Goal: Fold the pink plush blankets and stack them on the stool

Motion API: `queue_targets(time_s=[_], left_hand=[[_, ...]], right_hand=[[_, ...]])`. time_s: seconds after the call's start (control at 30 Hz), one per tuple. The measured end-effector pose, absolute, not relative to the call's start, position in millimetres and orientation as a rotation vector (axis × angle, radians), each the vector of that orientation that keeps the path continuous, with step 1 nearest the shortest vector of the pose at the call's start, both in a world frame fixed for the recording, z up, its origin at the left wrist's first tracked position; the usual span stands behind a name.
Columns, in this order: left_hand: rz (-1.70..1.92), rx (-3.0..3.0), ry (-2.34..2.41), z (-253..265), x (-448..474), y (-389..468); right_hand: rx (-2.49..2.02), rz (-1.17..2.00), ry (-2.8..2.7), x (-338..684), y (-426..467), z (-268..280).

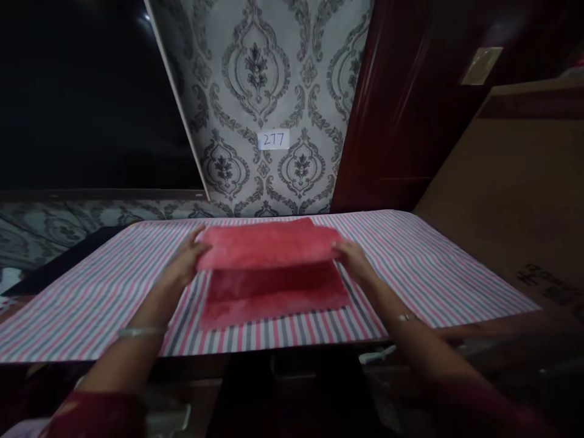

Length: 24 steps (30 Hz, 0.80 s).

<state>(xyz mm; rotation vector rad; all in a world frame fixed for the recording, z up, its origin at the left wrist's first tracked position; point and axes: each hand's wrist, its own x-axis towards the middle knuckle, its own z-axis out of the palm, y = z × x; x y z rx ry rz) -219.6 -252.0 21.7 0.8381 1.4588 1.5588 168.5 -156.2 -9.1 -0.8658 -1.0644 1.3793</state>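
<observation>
A red towel (274, 298) lies on a striped tablecloth (392, 255), with its lower layer flat on the stripes. Its upper part is raised and spread above that layer, slightly blurred. At the left end of the raised part, my left hand (186, 258) grips the edge between thumb and fingers. My right hand (352, 258) pinches the opposite end in the same way. Between the two layers a darker, shaded gap shows.
Behind the table stands a patterned wall with a paper label (274, 139) reading 277. A large dark screen (91, 97) is at the left. To the right are a dark red panel (401, 91) and a big cardboard box (511, 182).
</observation>
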Motion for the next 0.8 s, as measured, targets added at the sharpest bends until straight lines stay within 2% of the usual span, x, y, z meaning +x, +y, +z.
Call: queue_targets(time_s=[0.1,0.2,0.47,0.57,0.7,0.8], left_hand=[[1.416,0.672,1.430,-17,-221,-269],[1.467,0.556,1.430,-37,-218,-281],[1.487,0.788,1.507,-17,-199,-273],[1.509,0.816,1.547,-22,-202,-276],[1.466,0.738,1.624,-33,-203,-284],[1.555,0.820,1.627,-36,-202,-298]], right_hand=[[-1.067,1.528,-1.083,186,-195,-57],[-1.093,1.514,-1.100,192,-203,-61],[-1.158,1.359,-1.160,179,-196,-40],[-1.177,1.304,-1.209,184,-204,-45],[-1.267,1.393,-1.202,189,-215,-55],[-1.158,1.290,-1.280,191,-223,-59]])
